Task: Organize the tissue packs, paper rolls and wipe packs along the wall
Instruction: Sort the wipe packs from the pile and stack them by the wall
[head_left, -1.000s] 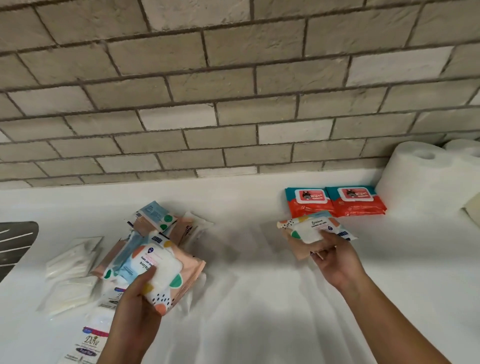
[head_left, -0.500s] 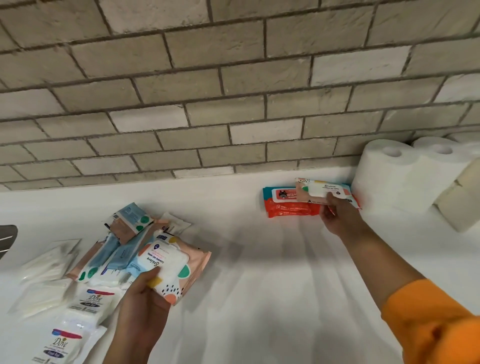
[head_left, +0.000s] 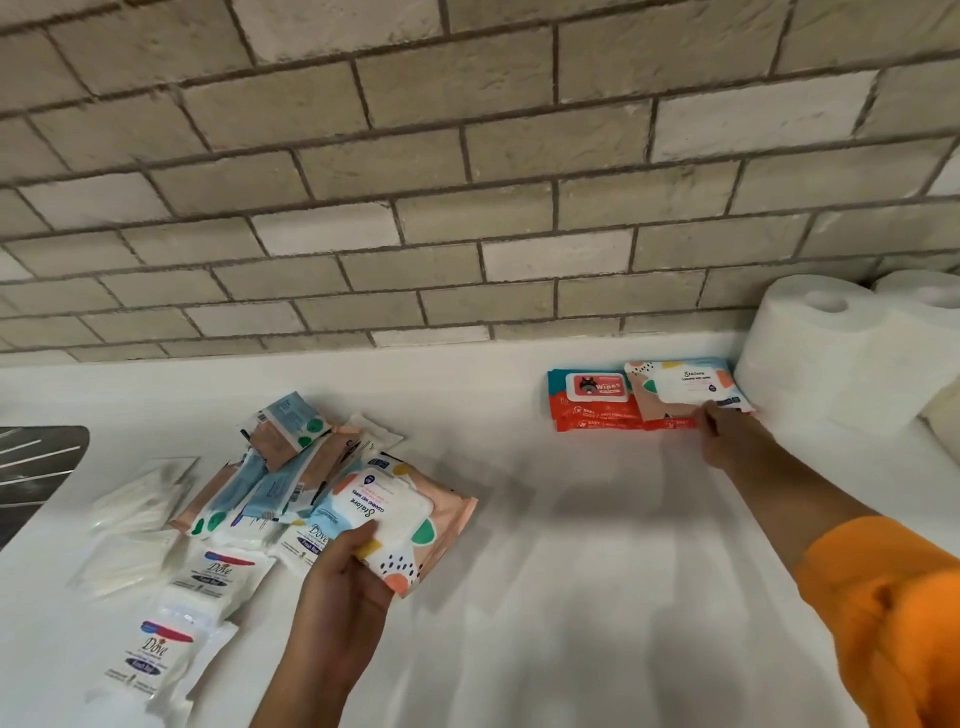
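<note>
My right hand (head_left: 727, 434) pinches the near edge of a peach patterned wipe pack (head_left: 680, 387) that lies on top of the right one of two red wipe packs (head_left: 592, 402) by the wall, next to the white paper rolls (head_left: 831, 358). My left hand (head_left: 343, 582) grips a second, larger peach patterned wipe pack (head_left: 410, 525) just above the white counter. To its left lies a loose heap of small blue-and-peach packs (head_left: 270, 467), white Dove packs (head_left: 208, 571) and clear tissue packs (head_left: 140, 499).
A brick-tile wall (head_left: 467, 182) runs along the back of the white counter (head_left: 571, 597). A metal sink edge (head_left: 36, 462) shows at the far left. More rolls (head_left: 940, 415) sit at the right border.
My right hand carried its patterned wipe pack from mid-counter back to the wall and lowered it onto the right red pack. My left hand kept its pack almost still.
</note>
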